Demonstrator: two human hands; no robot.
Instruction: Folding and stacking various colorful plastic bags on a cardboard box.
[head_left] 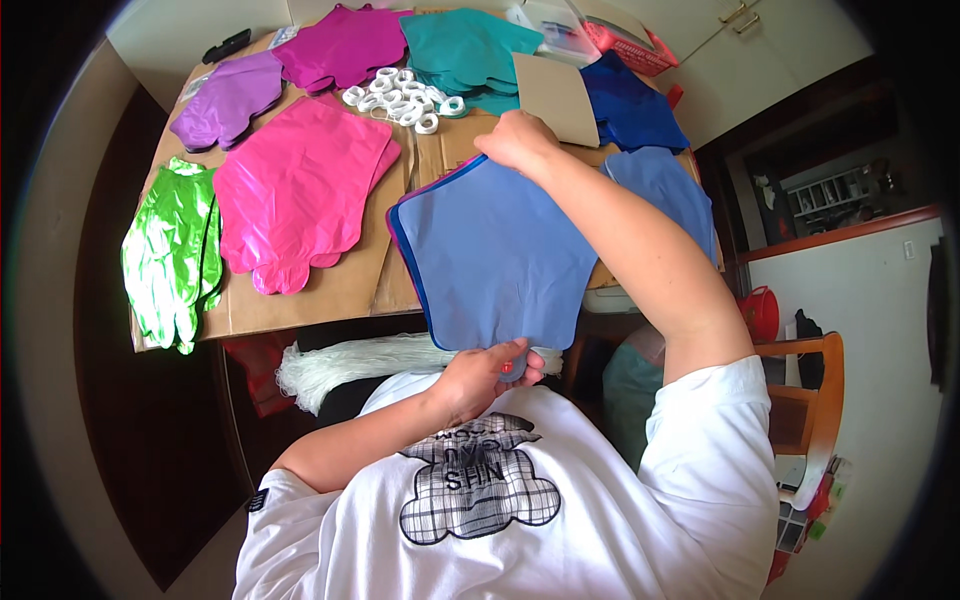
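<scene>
A stack of flat, five-sided foil sheets (497,255), which look like uninflated balloons, hangs upright before my chest. The front one is dull blue; darker blue and magenta edges show behind it along the left side. My right hand (518,142) pinches the stack's top corner, over the table. At the bottom edge, my left hand (485,380) is closed with thumb and fingers at a small rounded bluish tab (513,368) bearing a red spot. Part of the left fingers is hidden behind the tab.
Cardboard (290,315) covers the table. On it lie pink (295,190), green (175,250), purple (228,100), magenta (345,48), teal (465,48) and blue (632,105) foil piles, plus white ribbon rolls (405,98). White strings (350,368) hang below the front edge. A wooden chair (825,400) stands right.
</scene>
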